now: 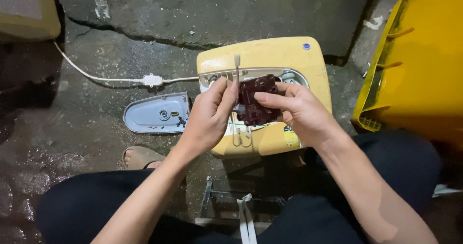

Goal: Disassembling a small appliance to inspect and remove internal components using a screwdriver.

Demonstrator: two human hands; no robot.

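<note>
Hands meet over a yellowed plastic appliance casing (289, 56) that lies flat on the cracked, damp concrete floor (217, 12). Our right hand (301, 111) grips a dark brown switch block (255, 101) from the side, fingers laid across its face, holding it just above the opening in the casing. Our left hand (210, 116) is closed around a thin pale rod (237, 75) — perhaps a small screwdriver or a pull cord end, we cannot tell which in this light — that stands nearly upright with its tip at the block's left edge. Both hands are touching or almost touching at the block.

A white power cord (96, 77) runs from the casing's left side across the floor, through a small white connector (152, 80), toward the upper left corner. Just left of the casing lies a grey cover panel (156, 114), inner side up, apart from the hands. A sandalled foot (140, 157) rests on the floor below that panel. At the right stands a bright yellow bin (419, 65), well clear of the work. Between our knees sits a dark metal frame (231, 203) with a white strap (246, 220) draped over it — details there are too dim to make out.
</note>
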